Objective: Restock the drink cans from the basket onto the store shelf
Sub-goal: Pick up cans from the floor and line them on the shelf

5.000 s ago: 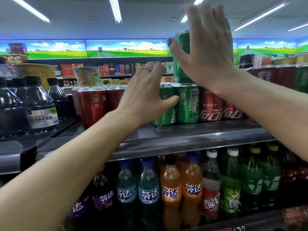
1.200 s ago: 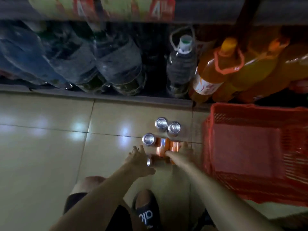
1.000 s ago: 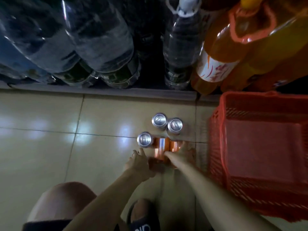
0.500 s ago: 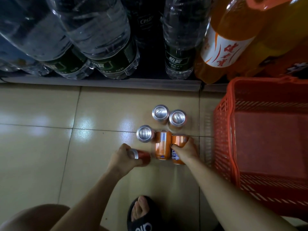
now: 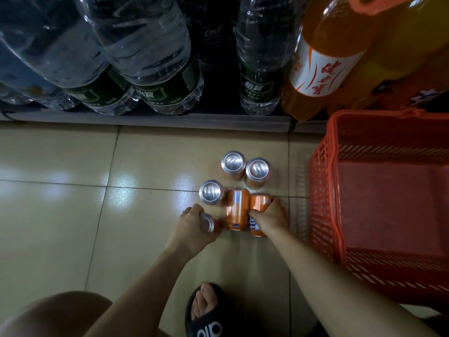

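Down low, left hand (image 5: pixel 194 227) gripping half-hidden can (image 5: pixel 208 223), right hand (image 5: pixel 268 216) clamped on orange can (image 5: pixel 258 207), basket (image 5: pixel 323 190) cropped.

There is one view only, from the person's head, looking almost straight down and slightly forward at the tiled floor (image 5: pixel 60 215) from close above. The bottom shelf (image 5: pixel 145 119) fills the top edge, a red basket (image 5: pixel 323 190) the right, and the person's sandalled foot (image 5: pixel 206 310) lies at the bottom edge.

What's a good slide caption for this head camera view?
Both hands grip orange cans on the floor beside a red basket.
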Tool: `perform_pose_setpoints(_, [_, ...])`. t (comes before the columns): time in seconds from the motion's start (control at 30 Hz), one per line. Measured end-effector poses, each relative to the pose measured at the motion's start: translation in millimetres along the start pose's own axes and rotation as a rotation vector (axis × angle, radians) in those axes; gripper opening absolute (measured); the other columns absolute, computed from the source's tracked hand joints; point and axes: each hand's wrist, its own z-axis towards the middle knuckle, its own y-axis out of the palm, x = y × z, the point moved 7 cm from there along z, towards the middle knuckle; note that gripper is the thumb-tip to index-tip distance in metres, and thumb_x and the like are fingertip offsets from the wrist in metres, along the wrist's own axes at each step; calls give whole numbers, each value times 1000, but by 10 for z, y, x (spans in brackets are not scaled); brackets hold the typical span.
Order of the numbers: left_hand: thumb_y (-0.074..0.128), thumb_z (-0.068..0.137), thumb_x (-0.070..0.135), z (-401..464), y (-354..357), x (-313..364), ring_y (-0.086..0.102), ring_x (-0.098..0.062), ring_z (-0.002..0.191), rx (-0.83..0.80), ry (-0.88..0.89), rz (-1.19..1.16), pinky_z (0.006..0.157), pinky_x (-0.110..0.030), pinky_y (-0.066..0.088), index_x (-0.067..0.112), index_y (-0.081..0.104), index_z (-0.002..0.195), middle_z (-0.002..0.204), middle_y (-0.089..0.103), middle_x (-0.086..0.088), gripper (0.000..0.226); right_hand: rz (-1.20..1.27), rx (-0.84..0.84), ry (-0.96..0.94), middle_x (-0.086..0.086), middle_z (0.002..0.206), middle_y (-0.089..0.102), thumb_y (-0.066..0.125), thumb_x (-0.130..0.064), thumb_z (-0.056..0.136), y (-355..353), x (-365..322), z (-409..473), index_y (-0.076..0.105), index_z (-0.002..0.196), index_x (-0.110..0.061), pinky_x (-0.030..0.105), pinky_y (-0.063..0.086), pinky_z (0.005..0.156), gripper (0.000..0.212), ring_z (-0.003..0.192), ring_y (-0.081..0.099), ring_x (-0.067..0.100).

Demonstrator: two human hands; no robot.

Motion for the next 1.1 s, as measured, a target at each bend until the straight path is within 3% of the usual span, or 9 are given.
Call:
perform_pose_setpoints(0.1, [91,73,33,-13,65,33,57,-26,94,14,28,35,78,-32,45,7,57,112,105,56,-5,57,-233,143,-158,16,131,51,76,-31,78,-118,-206,-215,41,142,-13,43,47,104,75,127,52,35])
perform_pose_setpoints(0.23, [88,67,22,-3,148,-18,56,-30,100,-19,2,83,77,-32,42,5,54,112,106,51,-5,59,-458,316,-608,11,119,57,68,-23,81,-169,-663,-570,52,125,-15,45,52,87,48,107,59,34])
perform_pose_setpoints(0.33, [88,64,22,20,177,-30,55,-30,100,-21,-5,85,80,-35,46,6,52,107,107,52,-6,58,-538,286,-907,6,104,60,70,-16,75,-23,-984,-796,57,103,-16,34,41,70,31,94,61,31])
perform_pose_setpoints(0.43, [90,65,27,26,204,-23,55,-32,97,-15,-15,69,82,-39,49,13,44,97,101,47,-3,57,-626,80,-1049,9,119,56,69,-10,77,250,-1250,-886,57,127,-15,38,44,84,53,111,55,32])
perform_pose_setpoints(0.53, [90,64,29,27,229,-40,56,-33,99,-13,-38,53,83,-40,50,15,41,95,101,45,-3,60,-899,-54,-1063,12,147,36,73,-15,82,496,-1373,-832,33,154,-25,41,40,105,82,130,41,33])
perform_pose_setpoints(0.73, [87,73,26,19,226,-93,47,-22,93,-55,-106,14,75,-30,41,13,44,108,111,46,-4,57,-1047,-111,-1036,12,143,37,64,-20,94,677,-1424,-703,37,148,-26,42,41,104,61,127,43,34])
perform_pose_setpoints(0.9, [90,72,36,3,-19,-131,54,-24,90,-30,-143,-33,70,-28,40,8,50,114,112,58,-6,64,-778,-243,-929,5,134,48,72,-11,85,598,-1506,-595,47,140,-27,41,52,91,62,119,56,32])
perform_pose_setpoints(1.0, [94,69,34,-80,-313,-98,58,-21,83,9,-166,-121,57,-25,41,9,51,110,105,62,-4,65,-454,-306,-809,4,132,54,80,-10,75,340,-1623,-616,53,131,-26,37,52,92,65,116,58,26])
perform_pose_setpoints(1.1, [100,61,35,-299,-781,7,62,-18,85,58,-189,-229,61,-26,47,13,51,107,99,64,1,70,-67,-341,-646,2,125,59,86,-18,65,-60,-1794,-844,58,118,-37,34,57,80,62,111,62,23])
